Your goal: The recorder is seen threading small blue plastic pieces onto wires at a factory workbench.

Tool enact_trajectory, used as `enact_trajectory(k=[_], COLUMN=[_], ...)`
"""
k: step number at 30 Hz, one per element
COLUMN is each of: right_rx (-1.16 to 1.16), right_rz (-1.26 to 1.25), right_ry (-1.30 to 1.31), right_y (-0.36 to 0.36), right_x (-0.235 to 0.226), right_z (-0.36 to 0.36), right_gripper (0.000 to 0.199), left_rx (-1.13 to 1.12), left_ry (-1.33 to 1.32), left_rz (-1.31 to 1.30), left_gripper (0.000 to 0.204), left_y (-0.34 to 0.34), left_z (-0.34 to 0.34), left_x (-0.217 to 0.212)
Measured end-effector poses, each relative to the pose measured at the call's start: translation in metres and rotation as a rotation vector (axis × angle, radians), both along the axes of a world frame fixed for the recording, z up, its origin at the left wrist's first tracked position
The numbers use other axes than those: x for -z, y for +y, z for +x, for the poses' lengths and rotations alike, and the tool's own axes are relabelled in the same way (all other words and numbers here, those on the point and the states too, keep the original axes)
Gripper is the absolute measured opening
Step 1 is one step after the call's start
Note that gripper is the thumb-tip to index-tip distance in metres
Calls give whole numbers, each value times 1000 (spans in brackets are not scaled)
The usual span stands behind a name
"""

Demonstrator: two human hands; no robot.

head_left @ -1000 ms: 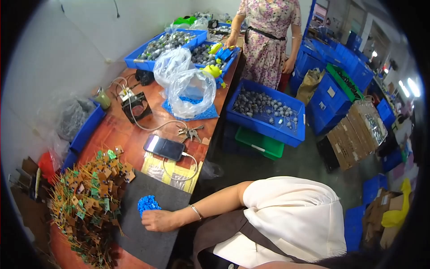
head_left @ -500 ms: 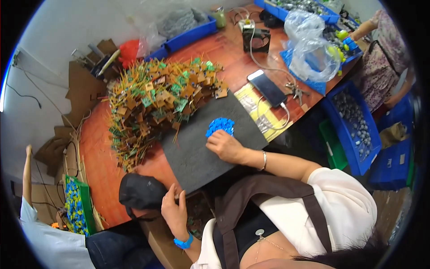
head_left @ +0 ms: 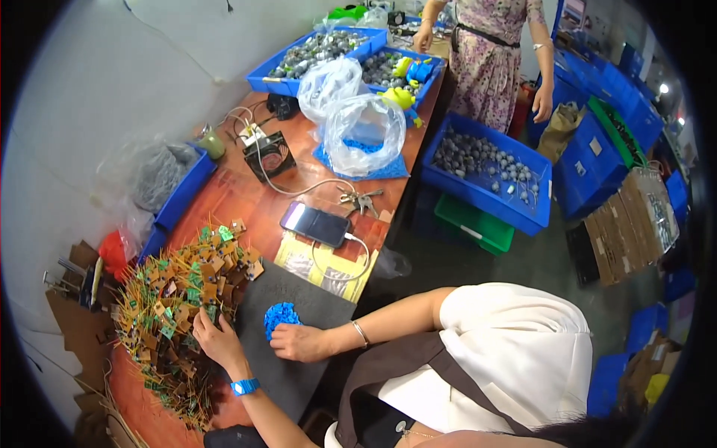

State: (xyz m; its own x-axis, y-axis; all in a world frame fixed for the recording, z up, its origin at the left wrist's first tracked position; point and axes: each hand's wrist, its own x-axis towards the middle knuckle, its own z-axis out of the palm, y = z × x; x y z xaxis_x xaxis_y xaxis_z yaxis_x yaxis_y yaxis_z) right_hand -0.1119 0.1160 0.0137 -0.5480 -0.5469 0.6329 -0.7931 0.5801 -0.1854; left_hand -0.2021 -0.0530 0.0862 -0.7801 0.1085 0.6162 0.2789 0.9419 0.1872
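My right hand (head_left: pixel 299 342) lies on a dark grey mat (head_left: pixel 299 373), its curled fingers touching a small heap of blue plastic pieces (head_left: pixel 281 316). Whether it holds any is hidden. My left hand (head_left: pixel 218 340), with a blue watch on the wrist, rests at the right edge of a big pile of brown and green tagged parts with yellow wires (head_left: pixel 175 313), fingers spread among them.
Beyond the mat lie a yellow booklet (head_left: pixel 299 257), a phone on a cable (head_left: pixel 315 224) and keys (head_left: pixel 360 198). Clear bags (head_left: pixel 364 134) and blue bins of grey parts (head_left: pixel 485 168) stand further off. A person in a patterned dress (head_left: pixel 493 60) stands at the table's far end.
The view swung round twice. My left hand came from near my body onto the wired pile. My right hand stayed at the blue pieces.
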Motion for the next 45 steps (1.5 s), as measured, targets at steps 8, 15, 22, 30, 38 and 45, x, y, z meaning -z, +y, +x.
enact_trajectory(k=[8,15,22,30,38,45], right_rx=[-45,22,-86,-29,-128,-50], right_rz=[-11,-7,-134,28,101,95], right_ry=[-9,-35,-260,-263,-239,-256], right_y=[-4,8,19,15,6,11], right_x=[3,-14,-28,-40,-41,-50], right_z=[-7,-14,-16,-11,-9,-3], right_gripper=[10,6,20,15,15,17], left_rx=[-12,10,-123,7,6,70], left_ry=[112,28,-173,-241,-260,-327], left_rz=[-119,160,366,288,196,206], left_gripper=[21,30,28,19,16,14], left_y=[-26,-3,20,13,6,3], left_z=[0,131,220,206,214,217], left_x=[7,17,49,43,30,29])
